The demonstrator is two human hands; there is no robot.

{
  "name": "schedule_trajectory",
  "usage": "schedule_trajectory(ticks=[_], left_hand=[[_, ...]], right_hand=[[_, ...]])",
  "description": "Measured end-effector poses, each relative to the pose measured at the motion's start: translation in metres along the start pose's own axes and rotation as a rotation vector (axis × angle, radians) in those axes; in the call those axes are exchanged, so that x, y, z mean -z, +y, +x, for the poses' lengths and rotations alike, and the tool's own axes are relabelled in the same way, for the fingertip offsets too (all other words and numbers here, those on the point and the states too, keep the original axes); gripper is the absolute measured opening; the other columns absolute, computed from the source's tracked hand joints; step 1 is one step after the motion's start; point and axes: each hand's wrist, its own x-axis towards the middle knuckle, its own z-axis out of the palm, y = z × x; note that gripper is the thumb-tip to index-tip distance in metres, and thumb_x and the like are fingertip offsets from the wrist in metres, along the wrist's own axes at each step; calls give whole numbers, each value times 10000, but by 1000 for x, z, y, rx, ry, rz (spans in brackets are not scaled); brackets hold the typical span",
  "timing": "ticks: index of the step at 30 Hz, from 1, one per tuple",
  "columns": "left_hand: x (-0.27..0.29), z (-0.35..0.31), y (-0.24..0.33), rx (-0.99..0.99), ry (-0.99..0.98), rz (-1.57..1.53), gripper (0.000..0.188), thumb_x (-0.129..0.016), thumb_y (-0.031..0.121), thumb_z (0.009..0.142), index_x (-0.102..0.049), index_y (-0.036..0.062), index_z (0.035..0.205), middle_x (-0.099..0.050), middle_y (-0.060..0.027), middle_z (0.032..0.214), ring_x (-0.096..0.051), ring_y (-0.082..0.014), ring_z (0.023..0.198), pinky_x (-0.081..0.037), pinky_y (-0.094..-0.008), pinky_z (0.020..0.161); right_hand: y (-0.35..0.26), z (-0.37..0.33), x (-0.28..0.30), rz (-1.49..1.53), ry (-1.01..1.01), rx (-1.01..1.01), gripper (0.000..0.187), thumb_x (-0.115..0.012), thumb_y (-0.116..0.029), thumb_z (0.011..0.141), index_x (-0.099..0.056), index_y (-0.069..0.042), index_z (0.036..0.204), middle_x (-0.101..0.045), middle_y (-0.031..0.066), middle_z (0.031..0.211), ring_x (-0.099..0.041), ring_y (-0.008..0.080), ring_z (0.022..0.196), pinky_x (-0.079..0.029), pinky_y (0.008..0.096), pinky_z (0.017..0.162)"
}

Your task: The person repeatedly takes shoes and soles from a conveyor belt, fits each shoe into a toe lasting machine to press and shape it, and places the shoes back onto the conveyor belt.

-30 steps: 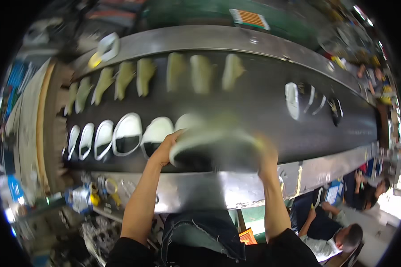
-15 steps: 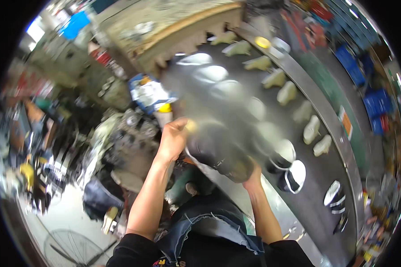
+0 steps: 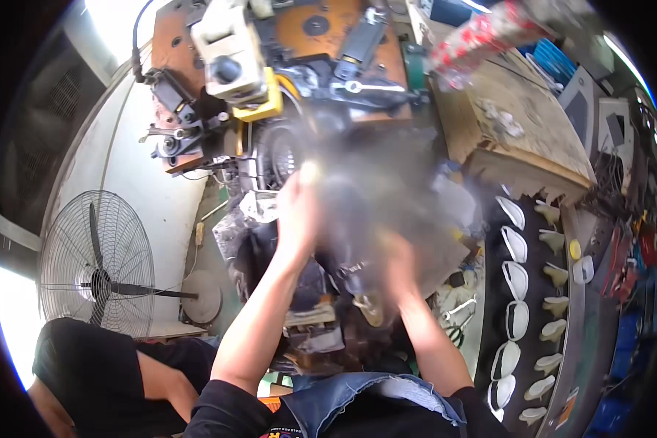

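My left hand (image 3: 297, 219) is closed at the left side of a dark shoe upper (image 3: 347, 219), its thumb up. Close against the right side of the upper is my right hand (image 3: 399, 263), its fingers smeared by motion. A grey haze covers the middle of the picture, so the outline of the upper and its exact hold are unclear. Just beyond my hands stands a machine (image 3: 321, 66) with an orange-brown top, metal clamps and a yellow bracket. Below the upper, a beige, rounded piece (image 3: 372, 310) shows; whether it belongs to the upper, I cannot tell.
On the right, a dark conveyor (image 3: 531, 292) carries rows of white shoe uppers (image 3: 515, 281) and pale lasts (image 3: 555, 303). A wooden box (image 3: 518, 117) stands at the far right. To the left are a large floor fan (image 3: 98, 274) and another person's leg (image 3: 87, 365).
My view has turned from the conveyor to the machine on the left. Both hands have moved along with the dark shoe upper, now in front of the machine.
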Motion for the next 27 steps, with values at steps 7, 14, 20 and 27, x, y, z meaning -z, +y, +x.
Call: schedule_trajectory(ticks=[7, 14, 20, 27], left_hand=[[91, 13, -82, 230, 187, -614, 441, -549, 399, 949, -553, 3, 1143, -647, -48, 963, -618, -137, 821, -503, -275, 725], [83, 32, -81, 332, 171, -714, 155, -603, 176, 926, -604, 36, 993, -646, -27, 873, -597, -121, 764, -482, -263, 694], [83, 46, -89, 158, 360, -434, 154, -583, 110, 917, -580, 54, 774, -554, 40, 737, -444, -36, 678, -368, -208, 621], [81, 44, -78, 113, 380, -377, 151, -559, 72, 908, -575, 40, 761, -513, 50, 704, -409, -29, 645, -330, -201, 590]], right_hand=[[-12, 69, -126, -84, 8, -37, 183, -492, -128, 933, -586, 13, 863, -524, -21, 722, -424, 55, 663, -365, 253, 583], [9, 79, -135, 24, 128, -103, 200, -503, -142, 943, -569, 6, 824, -523, -12, 711, -423, 58, 643, -358, 257, 561], [11, 79, -147, 33, 180, -46, 223, -505, -147, 941, -558, -3, 778, -502, -22, 684, -404, 50, 634, -349, 242, 572], [9, 80, -147, 208, 162, -109, 203, -491, -133, 934, -559, -11, 786, -516, -18, 698, -420, 54, 641, -361, 240, 579]])
